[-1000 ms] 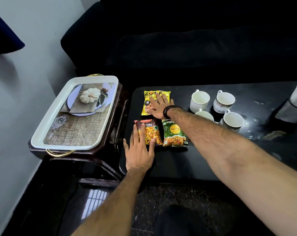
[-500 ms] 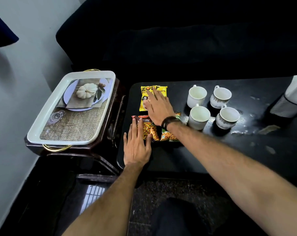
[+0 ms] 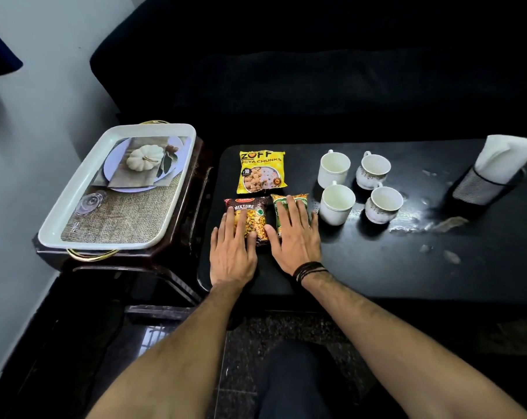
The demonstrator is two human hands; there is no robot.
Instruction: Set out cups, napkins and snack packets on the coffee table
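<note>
Three snack packets lie at the left end of the black coffee table (image 3: 377,267). The yellow packet (image 3: 261,172) lies farthest from me, uncovered. My left hand (image 3: 233,249) rests flat, fingers spread, on the near part of the red mixture packet (image 3: 250,220). Beside it, my right hand (image 3: 295,237) lies flat over the green packet (image 3: 289,204), hiding most of it. Neither hand grips anything. Several white cups (image 3: 336,204) stand in a cluster right of the packets. White napkins (image 3: 504,158) stick up from a mesh holder (image 3: 480,189) at the far right.
A white tray (image 3: 75,213) with a printed liner sits on a dark side table left of the coffee table. A dark sofa (image 3: 316,71) runs behind. Pale smudges mark the tabletop right of the cups. My knee shows at the bottom.
My right hand drew back from the yellow packet and now lies flat on the green packet. My left hand stayed on the red packet. The yellow packet is now uncovered.
</note>
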